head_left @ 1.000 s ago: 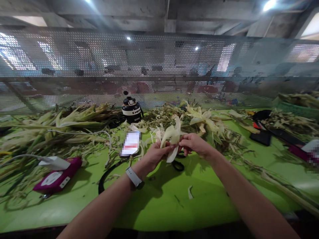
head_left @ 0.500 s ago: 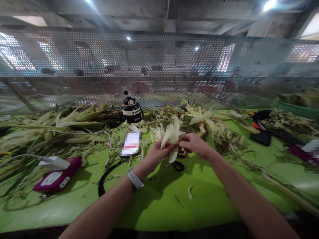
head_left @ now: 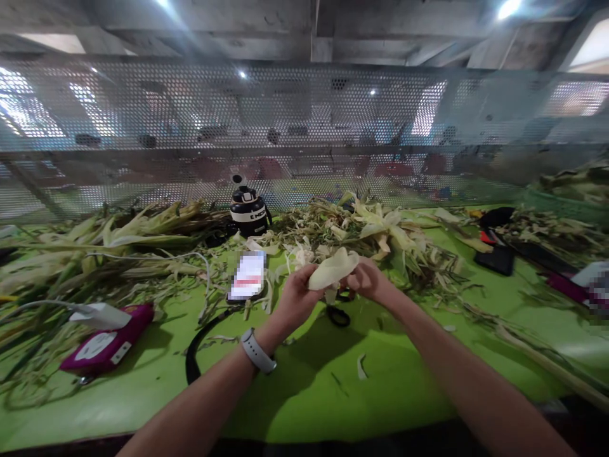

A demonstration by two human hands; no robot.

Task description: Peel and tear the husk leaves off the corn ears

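Between my two hands, above the green table [head_left: 380, 393], is a pale corn husk [head_left: 333, 269]. My left hand [head_left: 299, 295] is closed on its left end, thumb along the near side. At the other end my right hand [head_left: 365, 279] pinches the husk; its fingertips are partly hidden. Just below lies a pair of scissors [head_left: 339, 315], with a dark handle loop showing and the rest covered by the hands. A phone [head_left: 247, 276] with a lit screen rests left of my left hand, and a black strap [head_left: 193, 355] curves near my left forearm.
Dried husk scraps [head_left: 323, 219] are heaped behind my hands. Longer corn husks [head_left: 143, 225] pile up on the left, beside a black-and-white bottle [head_left: 248, 212]. A magenta power strip [head_left: 107, 343] with a white charger sits front left. A perforated metal screen [head_left: 295, 120] stands behind.
The husk has turned from hanging upright to lying sideways, stretched between both hands. My right hand has shifted slightly to the right. The table things have stayed in place.
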